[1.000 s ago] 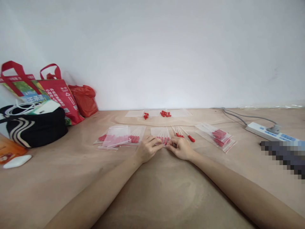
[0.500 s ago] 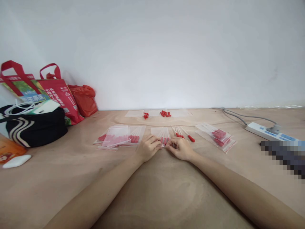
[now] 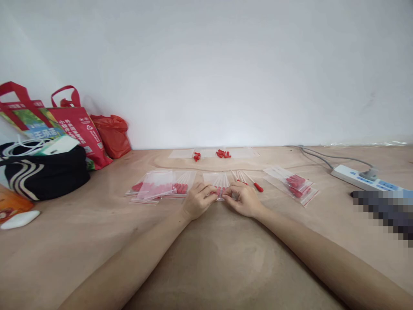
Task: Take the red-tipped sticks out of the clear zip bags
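The fingertips [image 3: 210,192] of the left hand [image 3: 196,200] are pinching together on the near edge of a small clear bag [image 3: 218,180]. The fingertips [image 3: 227,194] of the right hand [image 3: 245,200] are pinching the same edge, just beside them. Both hands are curling, with the knuckles up, and are resting on the table [image 3: 206,258]. The 2 hands are almost touching in the middle.

The small clear bag is lying flat on the table, right in front of the hands. It is holding thin sticks with red ends.

Just to the right of it, a few loose sticks [image 3: 249,181] with red ends are lying on the table. To the left, a pile of clear bags [image 3: 161,186] is lying with red things showing inside. Farther right, more filled bags [image 3: 295,183] are lying apart from the hands.

Back near the wall [image 3: 226,64], little red pieces [image 3: 222,153] are sitting on flat clear bags. A white power strip [image 3: 364,181] is lying far to the right, with a grey cord running to it.

On the left side, a black bag [image 3: 48,174] with white stripes is sitting on the table. Behind it, 2 red shopping bags [image 3: 79,127] are leaning at the wall, and a red plastic bag [image 3: 111,134] is sitting beside them.
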Available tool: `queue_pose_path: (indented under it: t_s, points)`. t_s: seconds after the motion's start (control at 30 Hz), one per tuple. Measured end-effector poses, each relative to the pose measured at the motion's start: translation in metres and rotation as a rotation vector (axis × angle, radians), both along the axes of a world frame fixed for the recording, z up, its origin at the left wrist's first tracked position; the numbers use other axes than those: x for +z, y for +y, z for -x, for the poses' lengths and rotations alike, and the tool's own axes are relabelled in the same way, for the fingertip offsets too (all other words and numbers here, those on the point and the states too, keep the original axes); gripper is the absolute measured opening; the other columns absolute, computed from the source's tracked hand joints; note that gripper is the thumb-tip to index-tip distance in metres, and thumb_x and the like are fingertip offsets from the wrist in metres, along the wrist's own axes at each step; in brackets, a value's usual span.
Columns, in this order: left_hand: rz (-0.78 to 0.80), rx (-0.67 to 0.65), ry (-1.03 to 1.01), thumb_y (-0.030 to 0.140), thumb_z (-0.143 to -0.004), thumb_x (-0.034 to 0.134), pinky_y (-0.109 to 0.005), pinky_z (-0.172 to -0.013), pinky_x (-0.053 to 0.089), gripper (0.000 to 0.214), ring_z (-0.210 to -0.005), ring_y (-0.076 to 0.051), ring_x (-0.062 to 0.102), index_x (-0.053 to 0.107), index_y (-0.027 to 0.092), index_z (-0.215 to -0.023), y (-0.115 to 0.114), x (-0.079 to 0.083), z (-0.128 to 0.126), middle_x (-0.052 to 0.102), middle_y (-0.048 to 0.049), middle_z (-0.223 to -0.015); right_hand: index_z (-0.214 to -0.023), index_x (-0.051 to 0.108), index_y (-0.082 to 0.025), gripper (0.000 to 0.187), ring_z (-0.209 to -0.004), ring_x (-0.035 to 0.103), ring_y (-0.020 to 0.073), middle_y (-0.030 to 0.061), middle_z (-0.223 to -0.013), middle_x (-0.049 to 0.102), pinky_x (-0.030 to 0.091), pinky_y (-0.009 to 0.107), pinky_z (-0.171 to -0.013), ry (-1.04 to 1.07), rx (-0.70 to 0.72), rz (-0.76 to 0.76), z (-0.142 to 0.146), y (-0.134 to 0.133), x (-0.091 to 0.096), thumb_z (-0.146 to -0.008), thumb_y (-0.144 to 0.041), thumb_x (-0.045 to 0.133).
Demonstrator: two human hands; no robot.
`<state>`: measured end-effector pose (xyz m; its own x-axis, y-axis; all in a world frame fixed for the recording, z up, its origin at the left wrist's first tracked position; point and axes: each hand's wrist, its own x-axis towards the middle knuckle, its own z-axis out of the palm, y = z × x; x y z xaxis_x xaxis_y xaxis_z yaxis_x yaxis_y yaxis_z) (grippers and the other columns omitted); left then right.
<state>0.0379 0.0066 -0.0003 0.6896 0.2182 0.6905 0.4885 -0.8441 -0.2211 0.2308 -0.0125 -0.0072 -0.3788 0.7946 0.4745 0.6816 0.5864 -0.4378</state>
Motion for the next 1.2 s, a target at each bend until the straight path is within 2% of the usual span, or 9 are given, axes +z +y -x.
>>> queue_pose_path:
  t_s: [0.1, 0.23, 0.43, 0.7, 0.83, 0.9, 1.03, 1.2]
  points:
    - [-0.104, -0.030, 0.008, 0.015, -0.083, 0.051, -0.030, -0.075, 0.041, 0.015, -0.083, -0.015, 0.052, 0.059, 0.019, -0.070, -0.001, 0.001, 0.000, 0.063, -0.0020, -0.082, -0.080, 0.062, -0.020, 0.012, -0.074, 0.051, 0.0122, 0.0005, -0.076, 0.058, 0.035, 0.022, -0.067, -0.046, 0.046, -0.070, 0.003, -0.004, 0.002, -0.079, -0.028, 0.053]
    - [-0.133, -0.057, 0.025, 0.012, -0.084, 0.048, -0.031, -0.077, 0.042, 0.018, -0.084, -0.015, 0.052, 0.059, 0.019, -0.071, -0.001, 0.001, 0.001, 0.064, -0.0022, -0.083, -0.086, 0.064, -0.022, 0.016, -0.073, 0.050, 0.0128, 0.0016, -0.075, 0.058, 0.035, 0.023, -0.066, -0.104, 0.070, -0.129, 0.007, -0.007, 0.002, -0.080, -0.030, 0.053]
    - [-0.201, -0.096, 0.051, 0.014, -0.082, 0.051, -0.031, -0.077, 0.043, 0.016, -0.081, -0.014, 0.053, 0.059, 0.018, -0.069, 0.000, 0.003, 0.002, 0.064, -0.0003, -0.083, -0.077, 0.063, -0.020, 0.015, -0.071, 0.049, 0.0116, 0.0005, -0.071, 0.057, 0.033, 0.023, -0.062, -0.098, 0.050, -0.125, 0.009, -0.006, 0.000, -0.082, -0.023, 0.049]
    - [-0.114, -0.108, 0.039, 0.012, -0.083, 0.050, -0.033, -0.078, 0.044, 0.013, -0.088, -0.014, 0.054, 0.061, 0.020, -0.082, 0.002, -0.002, 0.003, 0.065, -0.0019, -0.087, -0.079, 0.061, -0.018, 0.017, -0.070, 0.049, 0.0136, 0.0033, -0.072, 0.056, 0.034, 0.025, -0.062, -0.176, 0.016, -0.264, 0.011, -0.006, -0.003, -0.083, -0.023, 0.045]
    - [-0.136, -0.085, 0.043, 0.014, -0.085, 0.047, -0.033, -0.079, 0.044, 0.016, -0.086, -0.014, 0.054, 0.061, 0.020, -0.081, 0.000, -0.001, 0.002, 0.066, -0.0010, -0.087, -0.085, 0.062, -0.019, 0.019, -0.072, 0.048, 0.0144, 0.0041, -0.074, 0.057, 0.033, 0.026, -0.063, -0.200, 0.046, -0.293, 0.011, -0.003, -0.004, -0.085, -0.024, 0.043]
    - [-0.165, -0.086, 0.034, 0.014, -0.085, 0.047, -0.032, -0.079, 0.043, 0.016, -0.084, -0.014, 0.054, 0.061, 0.019, -0.078, -0.001, 0.000, 0.001, 0.066, -0.0001, -0.086, -0.081, 0.062, -0.018, 0.021, -0.070, 0.047, 0.0146, 0.0041, -0.072, 0.057, 0.032, 0.026, -0.061, -0.236, 0.053, -0.299, 0.012, -0.002, -0.004, -0.085, -0.024, 0.043]
    - [-0.186, -0.095, 0.012, 0.012, -0.085, 0.046, -0.031, -0.077, 0.042, 0.019, -0.082, -0.014, 0.054, 0.060, 0.018, -0.074, -0.002, 0.002, -0.002, 0.067, -0.0003, -0.085, -0.072, 0.059, -0.015, 0.024, -0.068, 0.046, 0.0154, 0.0051, -0.069, 0.055, 0.030, 0.027, -0.058, -0.291, 0.003, -0.350, 0.016, -0.002, -0.005, -0.085, -0.024, 0.041]
    - [-0.131, -0.070, 0.054, 0.013, -0.084, 0.048, -0.031, -0.082, 0.040, 0.016, -0.089, -0.015, 0.053, 0.061, 0.019, -0.077, -0.005, 0.002, -0.003, 0.066, -0.0002, -0.089, -0.069, 0.057, -0.014, 0.022, -0.069, 0.047, 0.0156, 0.0061, -0.070, 0.055, 0.029, 0.026, -0.058, -0.275, -0.126, -0.377, 0.018, 0.000, -0.006, -0.083, -0.019, 0.040]
